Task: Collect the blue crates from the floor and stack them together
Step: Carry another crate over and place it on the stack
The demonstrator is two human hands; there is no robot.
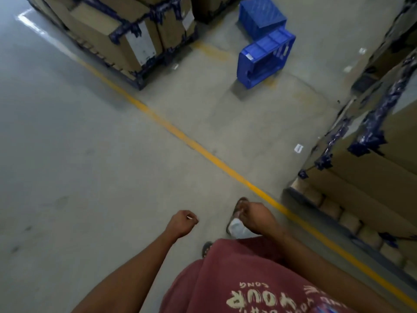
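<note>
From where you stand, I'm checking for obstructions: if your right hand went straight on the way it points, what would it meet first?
Nothing near: the right hand faces bare floor across the yellow line. The tipped blue crate looks like the first thing, though depth is unclear.

I see two bright blue plastic crates [266, 54] with ribbed, slatted walls, one [260, 15] lying behind the other. The smooth concrete floor [90, 132] reads pale grey-green, crossed by a yellow painted line [180, 134] and a white painted corner mark [29, 21]. The stacked brown cardboard cartons [117, 30] carry dark blue tape and white labels. My faded maroon cotton shirt [237, 279] bears cream lettering.
</note>
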